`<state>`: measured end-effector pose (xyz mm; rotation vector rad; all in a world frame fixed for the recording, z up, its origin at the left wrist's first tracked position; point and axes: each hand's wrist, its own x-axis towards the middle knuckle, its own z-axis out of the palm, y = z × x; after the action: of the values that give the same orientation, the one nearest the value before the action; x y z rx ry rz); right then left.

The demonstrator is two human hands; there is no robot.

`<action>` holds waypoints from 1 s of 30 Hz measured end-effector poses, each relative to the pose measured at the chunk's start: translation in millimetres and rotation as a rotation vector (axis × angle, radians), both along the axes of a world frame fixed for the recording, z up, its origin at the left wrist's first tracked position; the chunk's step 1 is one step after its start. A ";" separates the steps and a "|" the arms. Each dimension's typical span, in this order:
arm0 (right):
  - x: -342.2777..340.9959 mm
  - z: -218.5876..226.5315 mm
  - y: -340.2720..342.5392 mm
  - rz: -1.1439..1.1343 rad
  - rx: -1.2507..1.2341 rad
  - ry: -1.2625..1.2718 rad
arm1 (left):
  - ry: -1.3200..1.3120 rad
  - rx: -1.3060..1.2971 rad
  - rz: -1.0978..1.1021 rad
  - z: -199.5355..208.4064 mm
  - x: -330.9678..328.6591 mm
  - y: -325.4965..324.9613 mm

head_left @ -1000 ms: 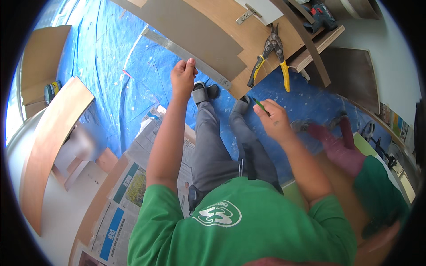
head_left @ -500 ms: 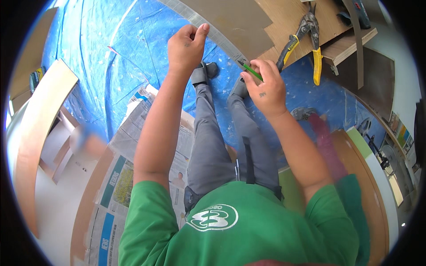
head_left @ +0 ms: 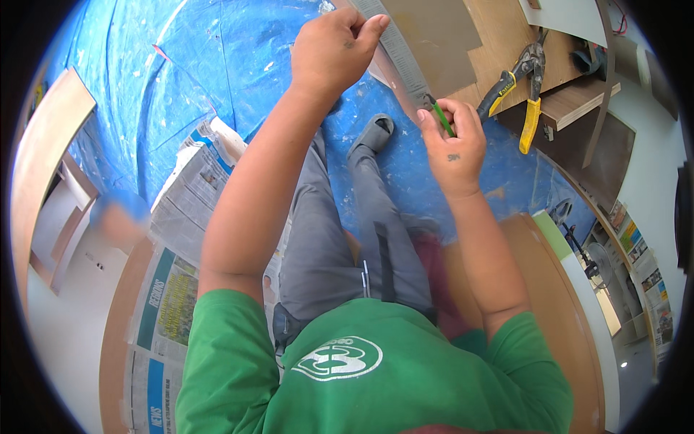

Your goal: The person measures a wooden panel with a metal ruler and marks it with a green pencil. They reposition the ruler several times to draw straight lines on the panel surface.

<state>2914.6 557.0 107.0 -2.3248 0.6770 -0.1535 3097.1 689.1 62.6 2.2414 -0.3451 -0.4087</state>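
My right hand (head_left: 455,145) pinches a green pencil (head_left: 443,120). The pencil's dark tip lies at the edge of a long strip with small print (head_left: 402,61), which runs along a brown sheet (head_left: 428,35). Farther up the strip is my left hand (head_left: 334,54), fingers curled and thumb laid toward the strip's edge. What those curled fingers hold, if anything, is hidden. Just right of my right hand, tin snips (head_left: 533,69) with yellow and black handles rest on a wooden board (head_left: 499,22), their handles apart and overhanging its edge.
A blue plastic sheet (head_left: 231,65) with white specks covers the floor. Newspaper (head_left: 189,195) lies to my left, near a curved wooden panel (head_left: 45,166). A wooden shelf piece (head_left: 582,105) juts out at the right. One grey slipper (head_left: 372,137) shows below the strip.
Both hands appear farther right in the picture, as do the strip and snips; the whole view has shifted. My left hand also sits higher. The pencil stays in my right hand.
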 end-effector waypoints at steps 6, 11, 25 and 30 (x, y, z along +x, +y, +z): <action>-0.6 -2.8 3.0 -0.041 0.028 0.003 | 0.134 0.001 0.018 7.3 1.2 -3.7; 0.5 -3.2 5.2 -0.065 0.043 0.010 | -0.027 -0.090 0.042 0.2 -2.6 -1.7; -0.2 -5.3 6.8 -0.093 0.022 0.000 | -0.003 -0.080 0.020 -5.3 -1.0 -0.1; -2.4 -8.3 6.4 -0.092 0.022 -0.008 | 0.022 -0.072 0.029 -2.7 -1.8 -0.4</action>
<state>2912.3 563.4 98.6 -2.2721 0.7786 -0.1963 3095.3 688.7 59.9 2.1673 -0.3104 -0.3991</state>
